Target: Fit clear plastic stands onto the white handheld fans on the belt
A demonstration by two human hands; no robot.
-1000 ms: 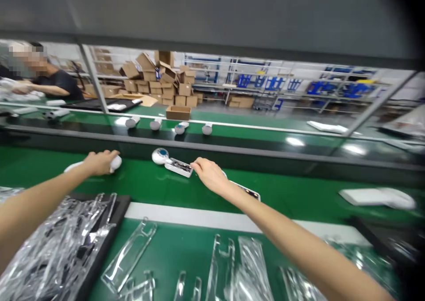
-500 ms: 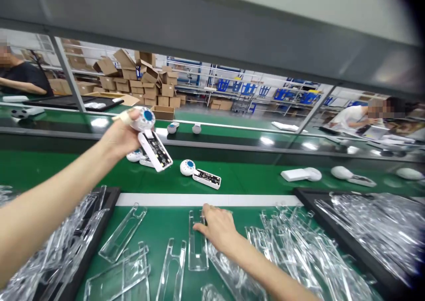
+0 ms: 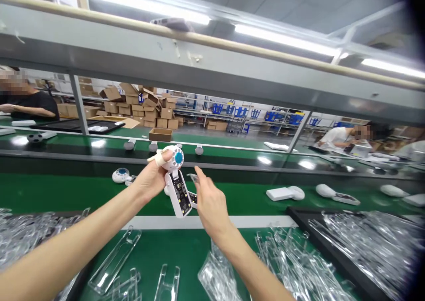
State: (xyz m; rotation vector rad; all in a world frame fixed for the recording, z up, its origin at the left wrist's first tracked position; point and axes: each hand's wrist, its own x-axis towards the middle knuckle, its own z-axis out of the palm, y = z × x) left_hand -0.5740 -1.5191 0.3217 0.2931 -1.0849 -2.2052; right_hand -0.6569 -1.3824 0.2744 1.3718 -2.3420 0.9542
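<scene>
My left hand [image 3: 153, 177] is closed round the head of a white round-headed device [image 3: 181, 194], raised above the green belt. A blue disc marks the head, and the handle hangs down with its circuit board exposed. Just right of it is my right hand [image 3: 212, 203], closed on a clear plastic frame [image 3: 193, 177], only a tip of which shows past the fingers. The rest of the frame is hidden. Behind the held device, another device's circuit board [image 3: 193, 198] shows partly. A similar white device [image 3: 121, 175] lies to the left on the belt.
Loose clear frames [image 3: 114, 261] lie on the near green bench, with a heap [image 3: 295, 256] at right. A black tray [image 3: 332, 243] holds more. White devices [image 3: 285, 193] rest along the belt. A grey shelf beam [image 3: 199, 66] crosses overhead; people work beyond on both sides.
My right hand has lifted a clear frame off the bench and moved up beside the device. My left hand has brought the device right and lower. The view has tilted upward.
</scene>
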